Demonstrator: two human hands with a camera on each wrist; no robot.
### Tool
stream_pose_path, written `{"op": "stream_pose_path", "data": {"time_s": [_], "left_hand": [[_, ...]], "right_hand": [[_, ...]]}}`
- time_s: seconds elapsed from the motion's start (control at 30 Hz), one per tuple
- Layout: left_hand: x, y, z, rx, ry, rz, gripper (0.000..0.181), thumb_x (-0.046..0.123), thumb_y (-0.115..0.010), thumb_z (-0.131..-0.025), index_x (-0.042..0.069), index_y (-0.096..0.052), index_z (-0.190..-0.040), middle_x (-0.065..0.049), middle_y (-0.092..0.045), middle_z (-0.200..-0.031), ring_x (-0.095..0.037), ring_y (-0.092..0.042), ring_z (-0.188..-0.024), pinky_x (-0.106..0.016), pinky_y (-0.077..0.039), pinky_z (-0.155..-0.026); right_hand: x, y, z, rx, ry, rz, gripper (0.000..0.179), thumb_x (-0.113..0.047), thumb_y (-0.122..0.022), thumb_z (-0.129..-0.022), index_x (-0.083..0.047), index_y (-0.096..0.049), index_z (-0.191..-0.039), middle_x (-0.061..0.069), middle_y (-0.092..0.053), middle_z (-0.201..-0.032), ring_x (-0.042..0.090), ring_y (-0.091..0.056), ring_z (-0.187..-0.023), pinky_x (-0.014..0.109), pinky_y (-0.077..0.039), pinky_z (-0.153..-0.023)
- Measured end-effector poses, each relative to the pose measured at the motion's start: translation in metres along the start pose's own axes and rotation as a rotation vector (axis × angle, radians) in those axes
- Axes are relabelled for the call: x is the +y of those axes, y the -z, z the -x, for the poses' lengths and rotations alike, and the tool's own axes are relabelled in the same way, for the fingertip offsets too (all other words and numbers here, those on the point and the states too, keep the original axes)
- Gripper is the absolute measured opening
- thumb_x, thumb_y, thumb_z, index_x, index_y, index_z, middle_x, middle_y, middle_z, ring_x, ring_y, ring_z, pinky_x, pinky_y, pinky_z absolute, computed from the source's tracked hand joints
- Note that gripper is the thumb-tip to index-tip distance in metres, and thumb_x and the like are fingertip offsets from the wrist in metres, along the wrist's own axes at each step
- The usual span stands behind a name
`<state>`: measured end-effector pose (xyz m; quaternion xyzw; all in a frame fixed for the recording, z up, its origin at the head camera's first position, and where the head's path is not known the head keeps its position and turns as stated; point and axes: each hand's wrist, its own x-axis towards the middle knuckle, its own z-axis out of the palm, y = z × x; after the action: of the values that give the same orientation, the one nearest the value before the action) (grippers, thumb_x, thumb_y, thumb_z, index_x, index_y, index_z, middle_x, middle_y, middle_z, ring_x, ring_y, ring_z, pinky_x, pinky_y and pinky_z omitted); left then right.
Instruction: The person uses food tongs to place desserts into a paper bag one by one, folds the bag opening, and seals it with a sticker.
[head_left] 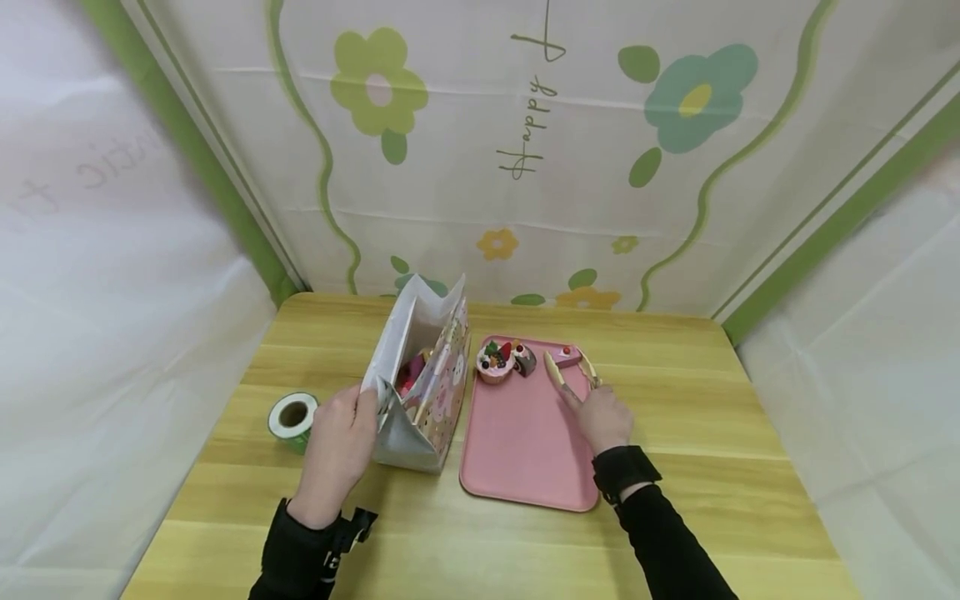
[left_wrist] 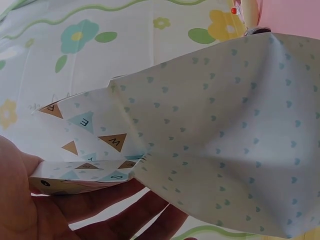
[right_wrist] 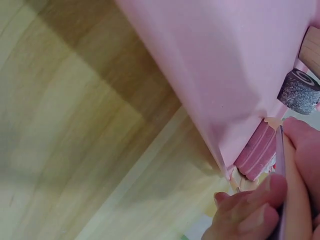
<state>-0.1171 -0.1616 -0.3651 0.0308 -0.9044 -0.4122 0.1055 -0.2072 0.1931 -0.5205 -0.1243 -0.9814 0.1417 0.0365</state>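
My left hand [head_left: 339, 442] grips the near top rim of a paper gift bag [head_left: 433, 457], its thumb inside the fold in the left wrist view. Pink and purple contents [head_left: 409, 373] show within the bag. My right hand [head_left: 606, 419] holds a pair of tongs [head_left: 555, 370], whose arms straddle a pink layered cake slice [head_left: 567, 360] at the far right corner of a pink tray [head_left: 525, 454]. In the right wrist view, the cake slice [right_wrist: 256, 149] sits at the tray's edge, between the tong tips.
A berry-topped cupcake [head_left: 494, 367] and a dark roll cake [head_left: 526, 362] stand at the tray's far left corner. Left of the bag is a roll of labels or tape [head_left: 292, 416]. A printed cloth [head_left: 465, 167] hangs behind the wooden table [head_left: 675, 392].
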Motion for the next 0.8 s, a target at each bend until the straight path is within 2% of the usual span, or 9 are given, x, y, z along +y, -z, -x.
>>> {"op": "stream_pose_path", "data": {"time_s": [0.23,0.63,0.8], "left_hand": [[0.0009,-0.0007,-0.0001,0.005,-0.014,-0.006,0.042,0.019,-0.036,-0.104,0.008,-0.045,-0.065,-0.008,-0.039,-0.062,-0.021,-0.038,-0.049,-0.032,-0.032,-0.043],[0.0015,-0.0014,-0.0017,0.009,-0.031,-0.021,0.044,0.023,-0.035,-0.106,0.008,-0.046,-0.066,-0.008,-0.038,-0.062,-0.021,-0.037,-0.049,-0.033,-0.032,-0.045],[0.0014,-0.0018,-0.0014,0.005,-0.034,-0.027,0.044,0.023,-0.035,-0.106,0.008,-0.046,-0.066,-0.008,-0.038,-0.062,-0.021,-0.037,-0.049,-0.033,-0.031,-0.045]], "right_hand": [[-0.0008,-0.0023,0.0013,-0.040,-0.053,-0.006,0.071,-0.065,-0.061,-0.087,0.005,-0.050,-0.081,0.013,-0.050,-0.061,0.028,-0.056,-0.052,0.046,-0.046,-0.047],[0.0039,-0.0039,0.0025,-0.054,-0.030,-0.048,0.070,-0.065,-0.057,-0.089,0.004,-0.050,-0.085,0.013,-0.050,-0.061,0.027,-0.053,-0.050,0.042,-0.042,-0.045],[0.0042,-0.0040,0.0087,0.001,-0.015,-0.055,0.071,-0.065,-0.058,-0.089,0.005,-0.051,-0.084,0.014,-0.050,-0.060,0.029,-0.055,-0.050,0.044,-0.043,-0.044]]}}
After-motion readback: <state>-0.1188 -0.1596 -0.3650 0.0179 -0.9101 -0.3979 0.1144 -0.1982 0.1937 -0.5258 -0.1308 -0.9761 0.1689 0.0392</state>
